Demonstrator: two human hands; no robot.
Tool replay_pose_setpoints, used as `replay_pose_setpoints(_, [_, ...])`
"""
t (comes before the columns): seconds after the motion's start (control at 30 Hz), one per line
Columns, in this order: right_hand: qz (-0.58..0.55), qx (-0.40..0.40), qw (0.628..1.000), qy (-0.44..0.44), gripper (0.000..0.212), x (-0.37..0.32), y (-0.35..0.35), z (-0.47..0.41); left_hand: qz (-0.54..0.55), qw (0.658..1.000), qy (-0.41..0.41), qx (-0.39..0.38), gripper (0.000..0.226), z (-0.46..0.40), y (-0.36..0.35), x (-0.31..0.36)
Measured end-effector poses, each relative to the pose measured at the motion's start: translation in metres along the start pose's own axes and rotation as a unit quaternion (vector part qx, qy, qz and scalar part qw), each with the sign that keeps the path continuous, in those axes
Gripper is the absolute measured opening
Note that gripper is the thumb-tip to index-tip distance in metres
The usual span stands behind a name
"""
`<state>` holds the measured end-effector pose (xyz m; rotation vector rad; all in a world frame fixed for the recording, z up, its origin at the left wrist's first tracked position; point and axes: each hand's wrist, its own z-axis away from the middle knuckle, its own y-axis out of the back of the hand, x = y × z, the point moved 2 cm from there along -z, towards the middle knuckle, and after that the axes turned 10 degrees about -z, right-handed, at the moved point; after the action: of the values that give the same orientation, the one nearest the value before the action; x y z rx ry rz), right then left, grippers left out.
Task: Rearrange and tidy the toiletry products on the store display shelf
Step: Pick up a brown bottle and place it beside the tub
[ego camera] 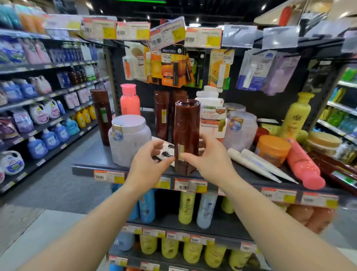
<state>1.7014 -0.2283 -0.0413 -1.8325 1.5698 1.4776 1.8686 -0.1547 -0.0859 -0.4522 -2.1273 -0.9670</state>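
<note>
brown bottle point(186, 133) — upright at shelf point(100, 160) front edge, centre | left hand point(148, 164) at its 8 o'clock, fingers loosely curled, holding nothing | right hand point(209, 158) at 4 o'clock — fingers curled round bottle's lower part | white jar point(129, 139) at 9 o'clock

A shop aisle with a grey floor point(58, 185) runs back on the left, lined by long shelving point(44, 123) stocked with blue, pink and white detergent jugs, while more shelving point(345, 108) with green packs stands at the far right. The ceiling point(202, 11) is dark, dotted with small bright spotlights and a green strip light point(141, 1) at the top edge. A black pegboard panel point(270, 102) backs the display, with price tags point(202, 37) hanging across its top.
</note>
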Motion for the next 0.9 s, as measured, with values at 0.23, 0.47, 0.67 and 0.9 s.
replay_pose_setpoints(0.23, [-0.006, 0.005, 1.0, -0.015, 0.039, 0.007, -0.039, -0.012, 0.048, 0.998, 0.011, -0.04, 0.049, -0.006, 0.018, -0.021])
replay_pose_setpoints(0.47, [-0.031, 0.026, 0.998, -0.043, 0.04, 0.021, -0.073, -0.036, 0.021, 0.999, 0.039, -0.017, 0.045, -0.006, 0.037, -0.048])
replay_pose_setpoints(0.67, [-0.008, 0.015, 0.997, -0.072, 0.047, 0.036, -0.093, -0.055, -0.015, 0.998, 0.055, 0.008, 0.042, -0.003, 0.059, -0.066])
replay_pose_setpoints(0.9, [0.02, 0.011, 0.998, -0.066, 0.051, 0.039, -0.096, -0.064, -0.038, 0.998, 0.057, 0.004, 0.046, -0.001, 0.071, -0.073])
